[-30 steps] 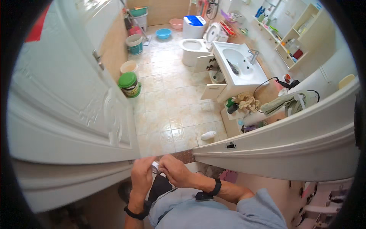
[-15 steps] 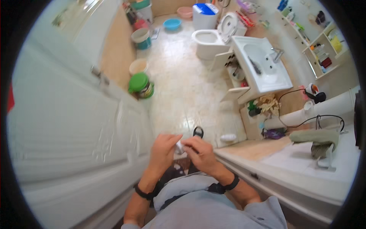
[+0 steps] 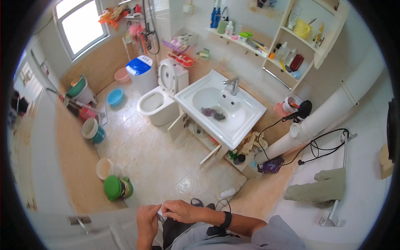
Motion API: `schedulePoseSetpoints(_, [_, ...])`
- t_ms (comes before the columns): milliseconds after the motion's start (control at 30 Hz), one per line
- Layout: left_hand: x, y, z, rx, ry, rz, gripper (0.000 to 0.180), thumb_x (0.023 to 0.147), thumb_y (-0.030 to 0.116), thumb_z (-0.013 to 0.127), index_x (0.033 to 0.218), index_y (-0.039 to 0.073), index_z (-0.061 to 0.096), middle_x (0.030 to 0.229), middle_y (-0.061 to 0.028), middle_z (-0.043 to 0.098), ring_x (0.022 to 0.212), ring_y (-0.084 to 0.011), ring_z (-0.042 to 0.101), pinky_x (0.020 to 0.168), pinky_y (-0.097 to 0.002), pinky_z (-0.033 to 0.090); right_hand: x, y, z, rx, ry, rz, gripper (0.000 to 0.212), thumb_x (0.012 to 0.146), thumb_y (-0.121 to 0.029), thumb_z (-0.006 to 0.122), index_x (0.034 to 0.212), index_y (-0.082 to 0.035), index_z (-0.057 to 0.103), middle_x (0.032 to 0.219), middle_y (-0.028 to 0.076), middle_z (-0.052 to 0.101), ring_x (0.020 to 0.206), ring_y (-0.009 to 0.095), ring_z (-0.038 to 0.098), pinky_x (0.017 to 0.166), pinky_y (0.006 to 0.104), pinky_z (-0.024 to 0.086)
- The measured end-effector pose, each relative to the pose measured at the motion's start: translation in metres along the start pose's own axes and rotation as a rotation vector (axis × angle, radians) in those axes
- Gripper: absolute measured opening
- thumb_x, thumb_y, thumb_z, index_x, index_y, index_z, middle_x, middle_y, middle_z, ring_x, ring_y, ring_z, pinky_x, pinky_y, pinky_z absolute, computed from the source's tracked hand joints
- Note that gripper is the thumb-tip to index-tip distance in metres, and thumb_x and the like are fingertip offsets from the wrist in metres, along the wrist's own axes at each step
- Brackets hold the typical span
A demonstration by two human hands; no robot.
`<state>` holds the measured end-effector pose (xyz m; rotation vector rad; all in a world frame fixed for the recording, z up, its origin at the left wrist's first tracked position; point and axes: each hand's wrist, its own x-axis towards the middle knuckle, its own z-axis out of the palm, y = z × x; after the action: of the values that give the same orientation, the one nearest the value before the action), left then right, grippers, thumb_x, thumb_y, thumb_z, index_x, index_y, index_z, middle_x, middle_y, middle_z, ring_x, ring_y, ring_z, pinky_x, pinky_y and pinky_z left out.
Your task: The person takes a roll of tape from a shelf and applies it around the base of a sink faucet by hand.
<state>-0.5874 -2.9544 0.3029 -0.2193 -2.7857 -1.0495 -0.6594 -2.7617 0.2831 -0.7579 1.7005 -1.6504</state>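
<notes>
My left hand and my right hand meet low in the view, in front of my body. Between their fingertips is a small whitish thing, mostly covered by the fingers, so its kind is unclear. Both hands look closed on it, the right one pinching from its side. A black band circles my right wrist. Past the hands stands a white washbasin with a dark, wet-looking bundle lying in its bowl, under a chrome faucet.
Cabinet doors below the basin hang open. A toilet with raised lid stands beyond. Buckets, including a green-lidded one, line the left wall. A white door is close at left; a towel rail with a greenish towel is right.
My view has swung up and to the right, bringing the window, shelves and more of the basin in. The hands sit lower in view, still together around the whitish thing.
</notes>
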Motion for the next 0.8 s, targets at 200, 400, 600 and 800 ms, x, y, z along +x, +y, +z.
schedulePoseSetpoints(200, [0.097, -0.028, 0.001, -0.087, -0.175, 0.106, 0.038, 0.076, -0.004, 0.064, 0.111, 0.009, 0.072, 0.097, -0.0105, 0.071, 0.089, -0.0332, 0.062, 0.079, -0.0418, 0.047, 0.039, 0.01, -0.048, -0.158, 0.116, -0.052, 0.013, 0.097, -0.015, 0.059, 0.098, -0.003, 0.054, 0.089, 0.018, 0.06, 0.085, 0.037, 0.06, 0.076, 0.0423, 0.047])
schedulePoseSetpoints(400, [0.19, -0.074, -0.007, -0.11, -0.388, 0.301, 0.038, 0.077, -0.005, 0.063, 0.11, 0.008, 0.073, 0.098, -0.0094, 0.071, 0.089, -0.0316, 0.062, 0.078, -0.0409, 0.05, 0.088, 0.011, -0.078, -0.331, 0.234, -0.079, 0.015, 0.1, -0.018, 0.056, 0.101, -0.003, 0.053, 0.097, 0.019, 0.059, 0.089, 0.04, 0.059, 0.077, 0.0457, 0.047])
schedulePoseSetpoints(600, [0.259, -0.119, -0.019, -0.261, -0.576, 0.419, 0.038, 0.078, -0.005, 0.063, 0.112, 0.007, 0.071, 0.099, -0.0105, 0.072, 0.085, -0.0338, 0.062, 0.077, -0.0417, 0.051, 0.136, -0.001, -0.081, -0.259, 0.332, 0.07, 0.016, 0.101, -0.018, 0.055, 0.101, -0.003, 0.052, 0.094, 0.021, 0.059, 0.087, 0.042, 0.06, 0.076, 0.0461, 0.048])
schedulePoseSetpoints(800, [0.319, -0.116, -0.018, -0.309, -0.718, 0.446, 0.034, 0.078, -0.005, 0.06, 0.108, 0.005, 0.072, 0.088, -0.0158, 0.069, 0.081, -0.0363, 0.06, 0.075, -0.0422, 0.05, 0.16, -0.019, -0.095, -0.119, 0.512, 0.21, 0.013, 0.1, -0.015, 0.055, 0.101, -0.003, 0.051, 0.089, 0.02, 0.062, 0.082, 0.04, 0.061, 0.073, 0.043, 0.049])
